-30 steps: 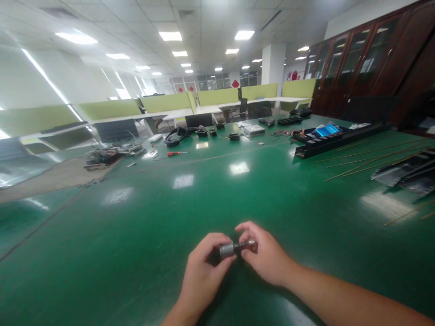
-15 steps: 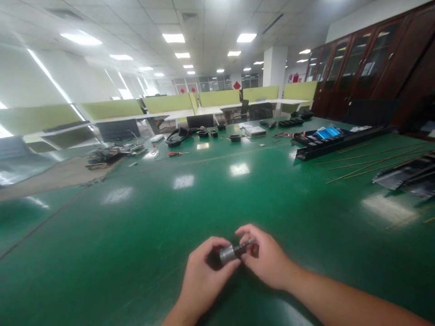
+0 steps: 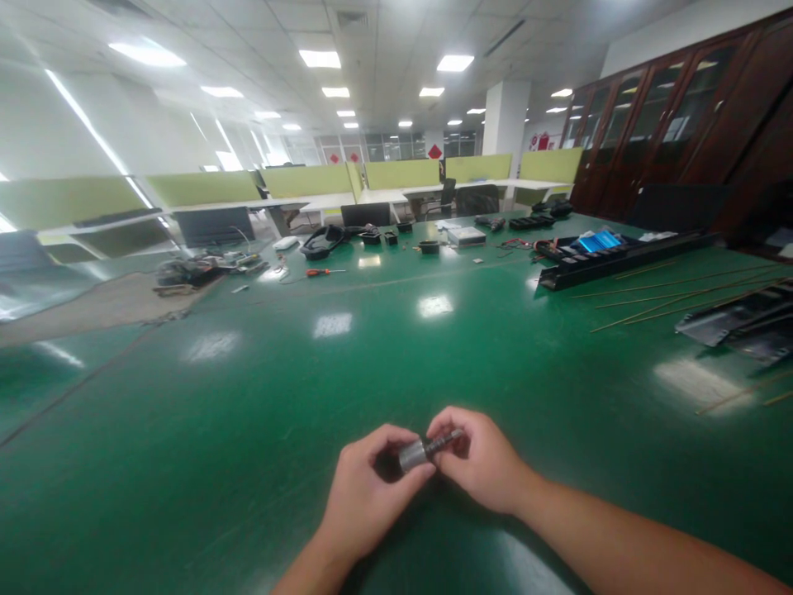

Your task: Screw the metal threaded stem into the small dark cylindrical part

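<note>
Near the front of the green table, my left hand [image 3: 372, 487] has its thumb and fingers around a silver metal cylinder [image 3: 412, 455]. A thinner dark ridged shaft [image 3: 441, 442] sticks out of the cylinder toward the upper right. The fingers of my right hand [image 3: 483, 459] are closed around this shaft, whose tip shows above them. Both hands are close together, just above the table. The lower fingers of my left hand are hidden behind the part.
An orange screwdriver [image 3: 319, 272] lies on the green table [image 3: 347, 372] farther back. Black parts and a white box [image 3: 466, 236] stand beyond it. To the right are a long black rail [image 3: 557, 275] and thin rods; cables lie at the left.
The fingers of my right hand have closed in on the shaft, nearer the cylinder, and cover more of it. The view has shifted slightly.
</note>
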A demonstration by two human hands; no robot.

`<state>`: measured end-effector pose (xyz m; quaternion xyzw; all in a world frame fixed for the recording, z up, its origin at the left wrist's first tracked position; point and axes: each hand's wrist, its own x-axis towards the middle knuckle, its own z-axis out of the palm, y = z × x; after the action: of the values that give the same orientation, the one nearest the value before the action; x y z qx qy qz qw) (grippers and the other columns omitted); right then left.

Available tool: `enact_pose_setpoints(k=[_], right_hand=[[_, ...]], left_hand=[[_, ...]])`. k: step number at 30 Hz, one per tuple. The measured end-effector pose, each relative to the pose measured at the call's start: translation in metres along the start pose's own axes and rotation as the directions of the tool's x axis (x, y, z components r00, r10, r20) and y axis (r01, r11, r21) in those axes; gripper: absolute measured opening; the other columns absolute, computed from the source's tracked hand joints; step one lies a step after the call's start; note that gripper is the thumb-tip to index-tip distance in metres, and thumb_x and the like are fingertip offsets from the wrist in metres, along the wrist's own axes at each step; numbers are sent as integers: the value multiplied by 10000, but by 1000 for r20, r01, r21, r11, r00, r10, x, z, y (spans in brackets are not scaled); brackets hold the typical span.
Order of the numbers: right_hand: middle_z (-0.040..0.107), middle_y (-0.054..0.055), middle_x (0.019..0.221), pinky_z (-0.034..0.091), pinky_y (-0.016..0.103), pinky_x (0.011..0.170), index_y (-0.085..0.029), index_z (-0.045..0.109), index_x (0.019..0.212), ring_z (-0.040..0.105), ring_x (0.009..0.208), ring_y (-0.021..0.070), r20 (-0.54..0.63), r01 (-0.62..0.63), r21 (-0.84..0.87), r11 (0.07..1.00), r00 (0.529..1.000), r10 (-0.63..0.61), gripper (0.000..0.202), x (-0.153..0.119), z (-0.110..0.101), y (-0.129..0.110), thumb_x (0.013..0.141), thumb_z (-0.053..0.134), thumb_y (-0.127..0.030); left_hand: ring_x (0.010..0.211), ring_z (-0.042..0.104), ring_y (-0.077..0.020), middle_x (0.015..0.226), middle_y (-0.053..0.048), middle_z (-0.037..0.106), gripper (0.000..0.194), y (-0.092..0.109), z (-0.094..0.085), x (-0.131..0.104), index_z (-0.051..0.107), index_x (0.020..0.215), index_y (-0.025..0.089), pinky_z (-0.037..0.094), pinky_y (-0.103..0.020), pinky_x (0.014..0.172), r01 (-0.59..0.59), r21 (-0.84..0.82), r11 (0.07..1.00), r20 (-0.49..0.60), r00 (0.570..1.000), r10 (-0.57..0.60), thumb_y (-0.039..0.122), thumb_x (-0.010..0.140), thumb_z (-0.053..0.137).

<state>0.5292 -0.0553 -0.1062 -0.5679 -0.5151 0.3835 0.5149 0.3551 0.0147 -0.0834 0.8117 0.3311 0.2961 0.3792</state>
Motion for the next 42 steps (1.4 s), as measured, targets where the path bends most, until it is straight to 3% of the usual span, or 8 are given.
enact_pose_setpoints(k=[15, 42], right_hand=[[653, 8, 744, 435, 239, 624, -166, 656, 840, 574, 658, 142, -1, 52, 39, 998, 999, -52, 134, -2, -3, -3, 708, 634, -161], [651, 5, 713, 431, 241, 620, -164, 653, 807, 577, 648, 146, -1, 23, 4, 1000, 1000, -23, 105, -1, -4, -3, 704, 637, -162]], left_hand=[[776, 660, -191, 845, -14, 714, 190, -1, 3, -2, 702, 870, 207, 486, -275, 711, -3, 1, 1000, -42, 999, 3, 318, 730, 767], [756, 649, -185, 843, -15, 710, 198, 1, 3, -2, 705, 889, 204, 481, -272, 693, 33, -9, 999, -25, 999, -34, 316, 739, 767]])
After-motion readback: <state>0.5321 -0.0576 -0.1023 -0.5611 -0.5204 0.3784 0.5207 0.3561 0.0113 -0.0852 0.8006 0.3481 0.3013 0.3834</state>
